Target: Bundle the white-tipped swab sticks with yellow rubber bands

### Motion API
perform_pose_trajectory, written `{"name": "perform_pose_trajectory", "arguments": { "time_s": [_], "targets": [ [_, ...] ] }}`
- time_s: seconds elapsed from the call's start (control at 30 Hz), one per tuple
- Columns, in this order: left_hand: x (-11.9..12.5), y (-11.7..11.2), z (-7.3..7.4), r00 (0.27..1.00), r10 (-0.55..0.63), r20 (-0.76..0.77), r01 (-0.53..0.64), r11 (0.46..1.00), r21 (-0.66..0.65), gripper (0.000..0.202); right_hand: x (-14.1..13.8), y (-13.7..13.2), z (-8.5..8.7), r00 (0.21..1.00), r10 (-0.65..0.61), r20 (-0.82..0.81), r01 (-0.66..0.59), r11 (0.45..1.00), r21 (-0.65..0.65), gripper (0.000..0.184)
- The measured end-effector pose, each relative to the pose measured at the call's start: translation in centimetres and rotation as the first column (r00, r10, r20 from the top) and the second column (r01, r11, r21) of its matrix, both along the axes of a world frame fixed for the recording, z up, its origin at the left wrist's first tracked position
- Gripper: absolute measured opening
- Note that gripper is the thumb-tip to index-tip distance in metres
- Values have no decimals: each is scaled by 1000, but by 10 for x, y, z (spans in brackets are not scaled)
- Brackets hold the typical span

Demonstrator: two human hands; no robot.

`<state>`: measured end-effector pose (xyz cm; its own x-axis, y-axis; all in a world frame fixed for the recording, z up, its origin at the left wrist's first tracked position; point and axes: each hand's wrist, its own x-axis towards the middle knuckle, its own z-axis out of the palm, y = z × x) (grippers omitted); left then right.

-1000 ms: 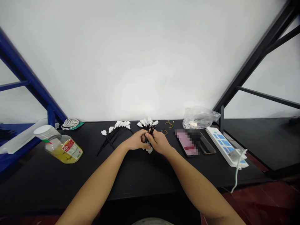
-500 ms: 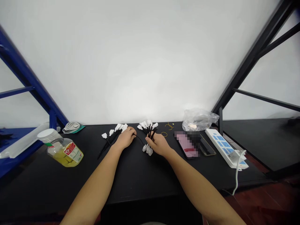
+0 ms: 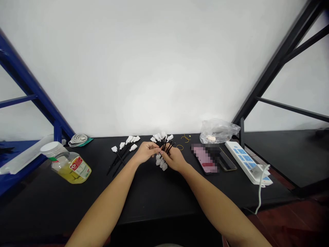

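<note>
My right hand (image 3: 174,158) is closed around a bundle of black-handled swabs (image 3: 161,136) with flat white heads. Some heads fan out at the back of the bundle; others (image 3: 161,164) point down toward me below my fingers. My left hand (image 3: 148,152) meets the bundle from the left, its thumb and fingers pinched on a swab handle that they largely hide. Left of it, several more swabs (image 3: 122,153) lie loosely on the black table (image 3: 144,202), white heads toward the wall.
A jar of yellow liquid (image 3: 74,168) and a coiled white cable (image 3: 78,139) stand left. To the right lie yellow rubber bands (image 3: 180,147), a pink-screened phone (image 3: 204,159), a dark phone (image 3: 227,161), a clear plastic bag (image 3: 218,130) and a power strip (image 3: 246,163).
My left hand has moved right from the loose swabs to the bundle, bringing a swab with it. My right hand stays in place around the bundle.
</note>
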<state>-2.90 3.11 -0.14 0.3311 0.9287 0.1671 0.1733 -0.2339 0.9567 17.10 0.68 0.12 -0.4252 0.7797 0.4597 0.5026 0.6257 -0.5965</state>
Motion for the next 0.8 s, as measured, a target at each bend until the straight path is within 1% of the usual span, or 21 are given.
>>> {"name": "perform_pose_trajectory", "arguments": {
  "time_s": [0.13, 0.2, 0.23, 0.27, 0.3, 0.33, 0.37, 0.4, 0.43, 0.47, 0.5, 0.53, 0.57, 0.6, 0.67, 0.77, 0.8],
  "targets": [
    [2, 0, -3, 997, -77, 17, 78, 993, -92, 59, -1, -1, -1, 1000, 15, 11, -15, 1000, -5, 21],
    [0, 3, -5, 997, -65, -38, 62, 994, -88, 61, -2, 0, -1, 1000, 7, 18, -7, 1000, 12, 19],
    [-3, 5, -5, 995, -26, -98, 20, 998, -55, 58, -2, 0, -1, 1000, 3, 20, -4, 1000, 17, 18],
    [-7, 7, -6, 982, 49, -180, -49, 999, 8, 53, -2, 0, -1, 1000, 0, 19, -1, 1000, 20, 16],
    [-13, 9, -6, 948, 165, -272, -144, 985, 98, 47, -2, 1, -1, 1000, -2, 18, 2, 1000, 19, 14],
    [-21, 12, -6, 881, 313, -355, -253, 945, 205, 41, -2, 1, -1, 1000, -2, 17, 2, 1000, 16, 13],
    [-31, 14, -6, 776, 464, -427, -353, 881, 315, 36, -2, 2, -1, 1000, -1, 16, 1, 1000, 13, 11],
    [-41, 17, -6, 658, 585, -474, -438, 810, 391, 33, -2, 2, -1, 1000, 0, 16, 0, 1000, 10, 11],
    [-53, 19, -6, 556, 653, -515, -504, 757, 415, 30, -2, 2, -2, 1000, -3, 17, 3, 1000, 5, 11],
    [-63, 22, -7, 480, 664, -573, -542, 738, 402, 28, -2, 2, -2, 1000, -6, 22, 6, 1000, -3, 12],
    [-73, 24, -7, 429, 634, -643, -565, 744, 357, 29, -2, 2, -2, 1000, -6, 29, 7, 1000, -12, 13],
    [-81, 25, -8, 407, 572, -712, -576, 766, 287, 31, -2, 2, -2, 999, -5, 39, 6, 1000, -22, 14],
    [-87, 27, -9, 398, 517, -758, -577, 783, 231, 33, -3, 2, -2, 999, -1, 49, 3, 1000, -29, 14],
    [-91, 28, -10, 404, 467, -786, -564, 804, 187, 35, -3, 1, -1, 998, 3, 56, -2, 999, -33, 15],
    [-93, 28, -14, 443, 405, -800, -507, 849, 149, 40, -3, 1, 0, 998, 14, 58, -12, 999, -29, 15],
    [-85, 28, -18, 534, 311, -786, -361, 925, 121, 54, -3, 1, 0, 999, 19, 42, -18, 1000, -13, 15],
    [-80, 27, -19, 561, 272, -782, -310, 945, 106, 56, -3, 1, 0, 999, 19, 39, -18, 1000, -9, 14]
  ]
}}
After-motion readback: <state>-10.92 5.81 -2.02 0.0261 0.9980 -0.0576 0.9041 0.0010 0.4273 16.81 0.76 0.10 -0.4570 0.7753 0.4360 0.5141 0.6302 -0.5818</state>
